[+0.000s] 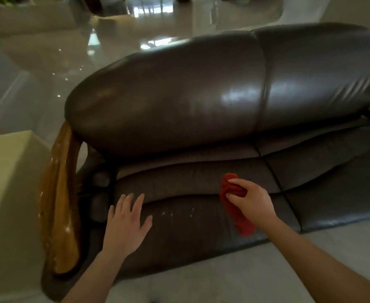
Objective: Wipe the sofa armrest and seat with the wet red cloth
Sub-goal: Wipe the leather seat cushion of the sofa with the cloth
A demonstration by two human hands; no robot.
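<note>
A dark brown leather sofa fills the view, its seat (179,232) low in the middle and its padded back (179,99) above. The glossy wooden armrest (59,204) runs down the sofa's left end. My right hand (249,200) grips the bunched red cloth (236,213) over the seat's middle, near the seam between two cushions; the cloth's tail hangs toward the front edge. My left hand (127,221) lies flat on the left seat cushion with fingers spread, holding nothing. A few pale specks (175,213) mark the leather between my hands.
A pale yellow-green block (7,193) stands just left of the armrest. Shiny light floor tiles (48,62) stretch behind the sofa, and a light floor (223,281) lies in front of the seat. A second seat cushion (332,193) continues to the right.
</note>
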